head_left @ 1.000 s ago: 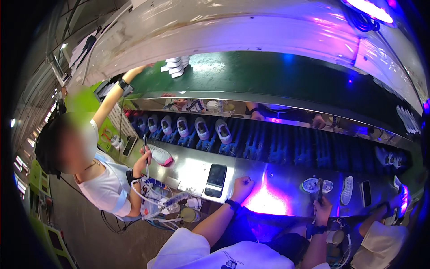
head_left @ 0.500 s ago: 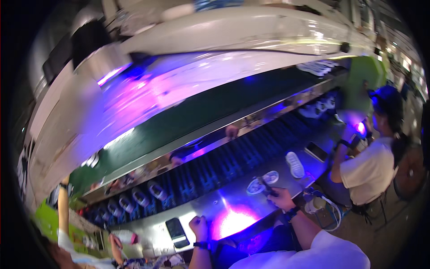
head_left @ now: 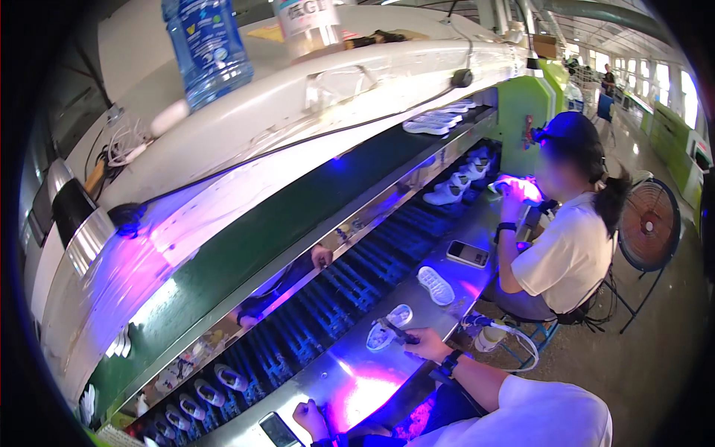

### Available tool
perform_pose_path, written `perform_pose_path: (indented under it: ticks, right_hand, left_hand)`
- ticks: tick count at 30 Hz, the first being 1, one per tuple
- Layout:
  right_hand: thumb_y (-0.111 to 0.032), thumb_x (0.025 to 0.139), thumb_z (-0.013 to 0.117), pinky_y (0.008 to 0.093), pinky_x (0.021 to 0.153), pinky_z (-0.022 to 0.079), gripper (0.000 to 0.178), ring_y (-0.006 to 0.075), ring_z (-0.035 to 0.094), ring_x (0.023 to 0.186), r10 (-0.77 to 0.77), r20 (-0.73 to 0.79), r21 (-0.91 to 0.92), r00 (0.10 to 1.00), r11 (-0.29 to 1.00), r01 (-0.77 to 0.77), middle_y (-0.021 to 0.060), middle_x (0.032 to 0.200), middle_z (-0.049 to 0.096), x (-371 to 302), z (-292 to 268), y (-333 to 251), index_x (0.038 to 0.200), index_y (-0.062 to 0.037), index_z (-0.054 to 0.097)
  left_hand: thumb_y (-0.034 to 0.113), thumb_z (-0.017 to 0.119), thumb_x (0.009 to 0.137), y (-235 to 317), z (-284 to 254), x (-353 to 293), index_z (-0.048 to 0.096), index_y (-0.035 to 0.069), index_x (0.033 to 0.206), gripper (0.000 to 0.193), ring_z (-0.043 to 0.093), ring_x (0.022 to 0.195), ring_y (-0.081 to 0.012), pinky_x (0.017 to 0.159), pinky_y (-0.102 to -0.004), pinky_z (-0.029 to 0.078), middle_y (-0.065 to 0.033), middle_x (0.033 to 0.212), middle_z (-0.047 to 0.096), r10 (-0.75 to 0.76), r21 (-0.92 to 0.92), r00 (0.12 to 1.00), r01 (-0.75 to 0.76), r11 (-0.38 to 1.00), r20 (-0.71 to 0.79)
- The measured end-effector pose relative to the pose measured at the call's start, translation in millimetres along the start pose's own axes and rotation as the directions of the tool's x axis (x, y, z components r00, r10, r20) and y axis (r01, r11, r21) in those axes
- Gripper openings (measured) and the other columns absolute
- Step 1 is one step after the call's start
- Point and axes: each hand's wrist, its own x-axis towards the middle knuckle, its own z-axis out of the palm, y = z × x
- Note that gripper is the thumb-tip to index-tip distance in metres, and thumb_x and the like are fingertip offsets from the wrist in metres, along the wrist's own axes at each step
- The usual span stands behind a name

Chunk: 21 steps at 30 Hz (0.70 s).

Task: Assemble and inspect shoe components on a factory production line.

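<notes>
My right hand is closed around a dark, brush-like tool. The tool's tip lies across a white shoe sole on the metal bench. My left hand is curled into a fist near the bench's front edge, and nothing shows in its fingers. Next to it lies a dark-screened phone. A bright violet-pink patch of light glows on the bench between my hands. Farther right is a second white sole, apart from both hands.
Beyond the bench runs a rack of dark bars carrying several shoes, with a green conveyor belt behind it. At right a co-worker sits holding a lit shoe part, near another phone and a floor fan.
My view has swung right and up, so bottles on top of the machine and more of the hall appear. A person at the far left has gone out of view. Both hands keep their grips.
</notes>
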Motion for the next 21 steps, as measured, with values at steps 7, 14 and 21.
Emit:
perform_pose_path:
  ticks: [7,14,21]
  right_hand:
    - [-0.009,0.092,0.07,0.0257,0.059,0.047,0.034,0.0052,0.058,0.067,-0.119,0.001,-0.044,0.993,0.992,0.119,-0.0004,0.085,0.067,1.9,5.2,-1.6,0.126,-0.0043,0.066]
    - [-0.012,0.087,0.071,0.0308,0.075,0.053,0.04,0.0129,0.067,0.08,-0.072,0.028,-0.11,0.997,0.991,0.075,0.0082,0.093,0.074,-1.9,3.6,-1.6,0.126,-0.0035,0.066]
    - [-0.009,0.09,0.068,0.0255,0.054,0.048,0.027,0.0073,0.06,0.061,-0.05,-0.028,-0.119,0.998,0.992,0.047,-0.0006,0.073,0.066,-3.3,5.5,-4.3,0.117,-0.0045,0.069]
  left_hand:
    - [0.004,0.063,0.09,20.4,-5.3,-12.8,0.049,-0.001,0.068,0.026,0.042,0.059,-0.0156,0.054,-0.0357,0.037,-0.0038,0.065,0.049,-0.016,0.162,0.999,0.021,0.987,-0.031]
    - [0.009,0.066,0.09,22.6,-9.7,-13.0,0.059,-0.007,0.078,0.021,0.05,0.067,-0.0209,0.062,-0.0413,0.043,-0.012,0.073,0.06,0.025,0.247,0.999,-0.03,0.968,0.022]
    - [-0.002,0.06,0.086,-37.6,-22.3,6.1,0.037,0.01,0.065,0.033,0.042,0.045,-0.0097,0.04,-0.0303,0.031,0.0006,0.055,0.042,-0.051,0.048,0.998,0.052,0.998,-0.022]
